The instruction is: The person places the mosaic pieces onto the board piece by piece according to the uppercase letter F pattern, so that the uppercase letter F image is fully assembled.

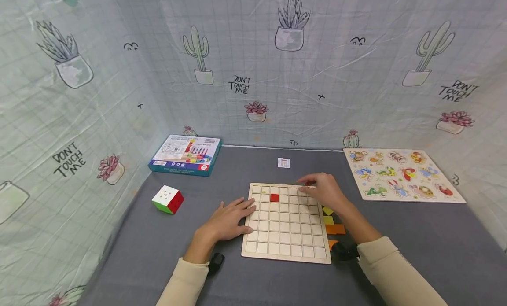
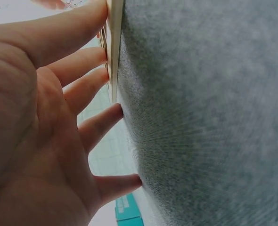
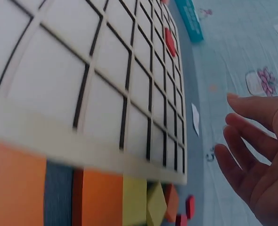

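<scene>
A pale wooden grid board (image 1: 285,248) lies on the dark grey cloth. One red square tile (image 1: 274,197) sits in a cell near its far edge. My left hand (image 1: 227,221) is spread along the board's left side, thumb and some fingertips touching the edge, other fingers on the cloth. Over the far right corner hovers my right hand (image 1: 325,192), fingers loosely bent; the right wrist view shows nothing between them. Along the board's right side lie orange blocks (image 1: 335,229) and yellow blocks (image 1: 328,220), with red pieces (image 3: 190,207) beyond them. The right forearm partly hides this row.
A small printed card (image 1: 283,163) lies behind the board. At the back left is a flat teal-edged box (image 1: 185,155), with a puzzle cube (image 1: 168,199) in front of it. An insect picture puzzle (image 1: 404,176) lies at the back right. Printed curtains surround the table.
</scene>
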